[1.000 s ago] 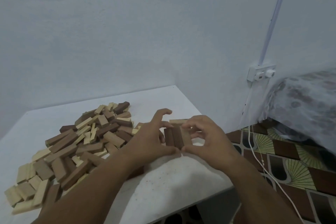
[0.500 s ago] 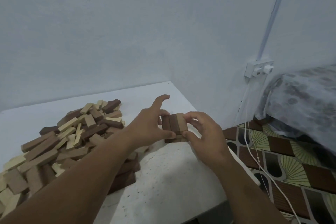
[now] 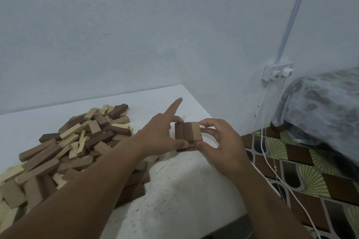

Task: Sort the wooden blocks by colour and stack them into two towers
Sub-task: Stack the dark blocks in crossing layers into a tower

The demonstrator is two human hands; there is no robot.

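A low stack of brown blocks [image 3: 187,132] stands near the right edge of the white table [image 3: 184,190]. Its top layer is three blocks side by side, two dark and one lighter, and a lower layer shows beneath. My left hand [image 3: 157,134] holds the stack's left side, thumb at the near corner and a fingertip at the far corner, with the index finger pointing straight out. My right hand [image 3: 223,141] pinches the right side, thumb in front and curled fingers behind. A big mixed pile of brown and pale blocks [image 3: 77,141] lies to the left.
The table's right edge runs just past my right hand. Beyond it lie a patterned floor [image 3: 310,176], a white cable [image 3: 272,161] hanging from a wall socket [image 3: 276,72], and a covered bed [image 3: 320,106]. A wall backs the table.
My left index finger has straightened from a curl to point outward. Both hands have stayed on the brown stack, shifting their fingers around its top layer. The view has tilted slightly.
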